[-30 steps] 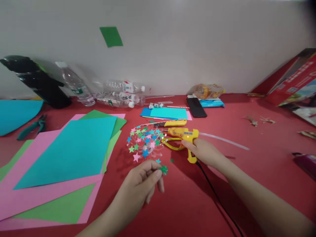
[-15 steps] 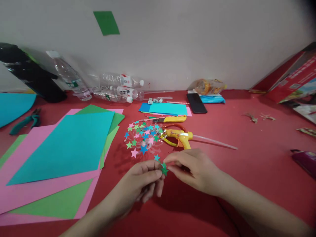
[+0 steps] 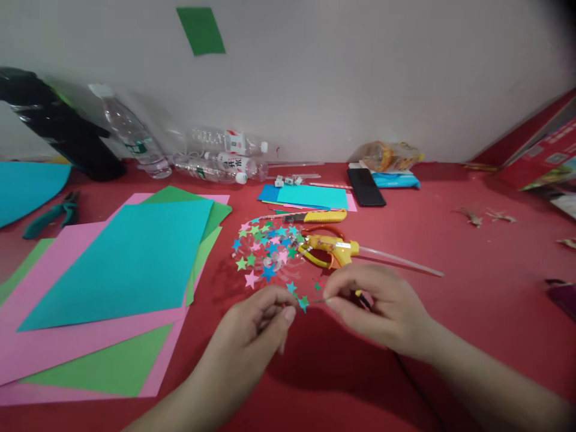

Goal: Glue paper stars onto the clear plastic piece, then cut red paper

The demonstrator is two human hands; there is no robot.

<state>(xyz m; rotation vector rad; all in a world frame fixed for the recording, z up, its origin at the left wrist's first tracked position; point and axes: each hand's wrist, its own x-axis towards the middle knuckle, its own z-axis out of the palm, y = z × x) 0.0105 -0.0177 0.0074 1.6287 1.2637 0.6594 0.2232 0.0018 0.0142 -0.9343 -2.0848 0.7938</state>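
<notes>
My left hand (image 3: 256, 336) pinches a small green paper star (image 3: 303, 303) between thumb and forefinger, low over the red table (image 3: 472, 282). My right hand (image 3: 382, 306) is closed in a pinch just right of the star, and a thin strand runs from its fingertips to the star. Just beyond both hands lies a clear plastic piece covered with several coloured paper stars (image 3: 266, 252). A yellow glue gun (image 3: 333, 249) with a clear glue stick lies on the table behind my right hand.
Stacked pink, teal and green paper sheets (image 3: 121, 276) fill the left. A yellow utility knife (image 3: 321, 216), smaller paper sheets (image 3: 310, 197), a black phone (image 3: 366, 186), plastic bottles (image 3: 216, 161) and teal pliers (image 3: 49, 214) lie further back. A red box (image 3: 540, 156) leans at the right.
My right hand let go of the glue gun, came to the star in my left hand, and has now drawn a little to the right, pulling a thin strand away from it.
</notes>
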